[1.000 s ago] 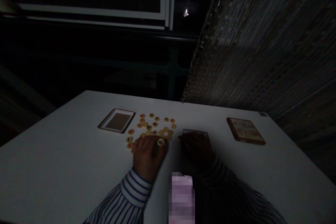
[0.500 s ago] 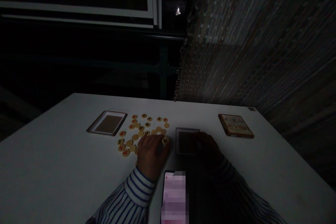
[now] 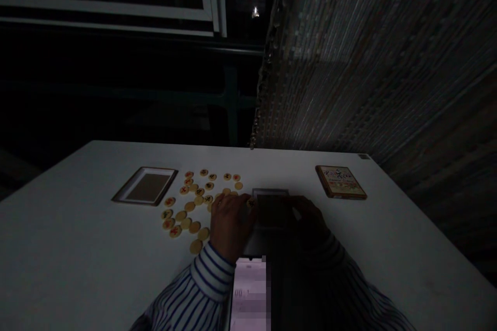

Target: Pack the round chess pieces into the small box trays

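My left hand [image 3: 232, 225] pinches a round Chinese chess piece [image 3: 251, 201] between thumb and fingers, at the left edge of a shallow box [image 3: 271, 191]. Dark lettering shows on that piece. My right hand [image 3: 308, 217] lies in deep shadow at the box's right side, its fingers closed on the rim. How full the box is cannot be made out. Left of my left hand, many loose Chinese chess pieces [image 3: 189, 207] are spread on the white table [image 3: 104, 248]. Some show red or dark characters, others a plain face.
A second shallow box part [image 3: 116, 197] lies at the left, and a printed box lid [image 3: 344, 182] at the right. A lit phone [image 3: 248, 289] rests in front of me, between my forearms. Behind the table's far edge hangs a string curtain [image 3: 310, 88].
My left hand has carried the chess piece right, from beside the box to its left edge. My right hand stays at the box. The whole view has shifted slightly.
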{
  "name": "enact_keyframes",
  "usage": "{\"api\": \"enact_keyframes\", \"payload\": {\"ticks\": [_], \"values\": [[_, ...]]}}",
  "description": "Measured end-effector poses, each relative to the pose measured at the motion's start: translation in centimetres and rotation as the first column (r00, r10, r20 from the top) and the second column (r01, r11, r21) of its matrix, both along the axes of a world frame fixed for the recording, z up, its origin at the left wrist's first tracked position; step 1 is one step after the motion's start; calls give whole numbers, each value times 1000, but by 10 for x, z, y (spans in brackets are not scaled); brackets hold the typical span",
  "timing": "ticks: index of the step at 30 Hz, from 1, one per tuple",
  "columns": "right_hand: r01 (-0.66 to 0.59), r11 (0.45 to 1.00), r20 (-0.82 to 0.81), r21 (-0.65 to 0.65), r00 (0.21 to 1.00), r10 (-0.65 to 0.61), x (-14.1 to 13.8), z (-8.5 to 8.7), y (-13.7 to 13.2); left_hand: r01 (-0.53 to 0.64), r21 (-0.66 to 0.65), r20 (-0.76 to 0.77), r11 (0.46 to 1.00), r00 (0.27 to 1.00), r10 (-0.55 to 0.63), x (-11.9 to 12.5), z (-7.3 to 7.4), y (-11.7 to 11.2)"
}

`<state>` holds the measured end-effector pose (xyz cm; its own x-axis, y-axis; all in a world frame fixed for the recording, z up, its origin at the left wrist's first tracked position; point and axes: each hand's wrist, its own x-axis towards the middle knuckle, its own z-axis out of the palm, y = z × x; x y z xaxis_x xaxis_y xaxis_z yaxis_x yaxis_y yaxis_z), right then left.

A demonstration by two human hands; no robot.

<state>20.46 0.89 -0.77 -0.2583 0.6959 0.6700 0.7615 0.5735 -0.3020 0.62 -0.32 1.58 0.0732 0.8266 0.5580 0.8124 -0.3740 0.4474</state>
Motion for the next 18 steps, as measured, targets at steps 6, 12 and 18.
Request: {"api": "enact_keyframes", "payload": {"ticks": [6,12,18], "values": [[-31,998,3,-51,1000,31,3,0,-2,91,-83,29,992,996,-89,11,-12,1],[-92,989,-53,-112,995,87,2,-6,-2,167,-85,89,982,983,-160,13,-27,0],[-205,934,-207,-292,967,147,-4,-8,-2,251,-103,68,962,967,-245,13,-34,1]]}}
